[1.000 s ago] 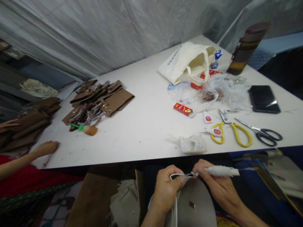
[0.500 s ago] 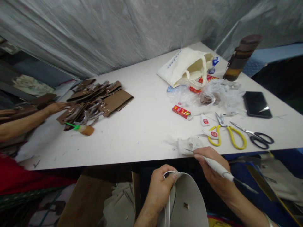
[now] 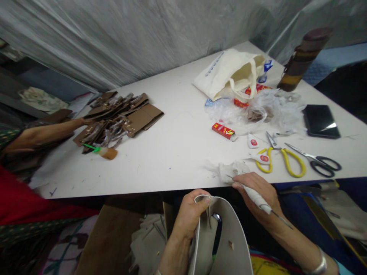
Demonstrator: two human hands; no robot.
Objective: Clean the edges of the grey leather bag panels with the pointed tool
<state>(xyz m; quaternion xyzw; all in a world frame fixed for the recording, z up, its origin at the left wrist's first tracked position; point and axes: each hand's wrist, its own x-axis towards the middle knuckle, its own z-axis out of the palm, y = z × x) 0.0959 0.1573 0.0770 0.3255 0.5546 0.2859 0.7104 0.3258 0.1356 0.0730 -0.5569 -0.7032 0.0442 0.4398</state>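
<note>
My left hand pinches the top edge of a pale grey, leather-like bag piece that curves open below the table's front edge. A small metal fitting shows on its inner face, and a dark curved strip lies in its fold. Between the fingers of my right hand is a white-handled awl, with thin metal showing at both ends. Its front tip is at a crumpled white wad at the table edge; whether it touches is unclear.
Yellow-handled scissors, black-handled scissors and a phone lie right. A cream tote bag and bottle are behind. Left, a co-worker's arm reaches to brown pieces near a glue bottle. A cardboard box stands below.
My view has shifted slightly. The bag piece has turned a little, showing the dark strip inside. The awl stays in my right hand by the wad. The co-worker's arm has shifted at the brown pieces.
</note>
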